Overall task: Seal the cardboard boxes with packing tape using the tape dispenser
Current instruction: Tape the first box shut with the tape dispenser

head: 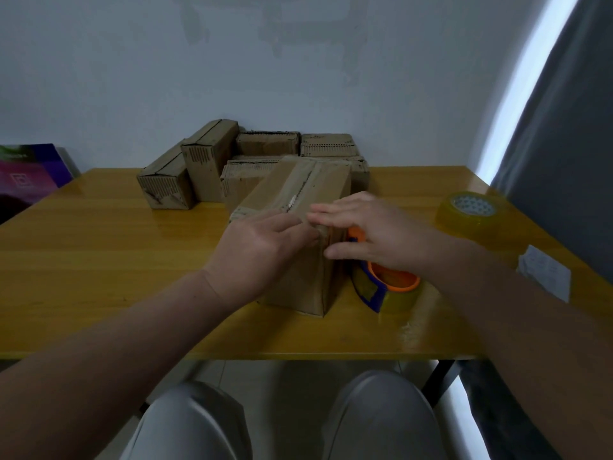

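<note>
Cardboard box lies lengthwise on the worktop, its near top edge under both hands. Left hand presses nearly straight fingers on that edge; right hand lies flat and spread, thumb against the box's side. Worn brown cardboard, top seam taped. Orange-and-blue tape dispenser sits just right.

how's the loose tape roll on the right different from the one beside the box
The loose roll is bare; the roll by the box sits in a blue and orange dispenser. The loose roll lies apart near the table's right edge; the other is close beside the box, partly under the right hand. Both are yellowish clear tape.
</note>
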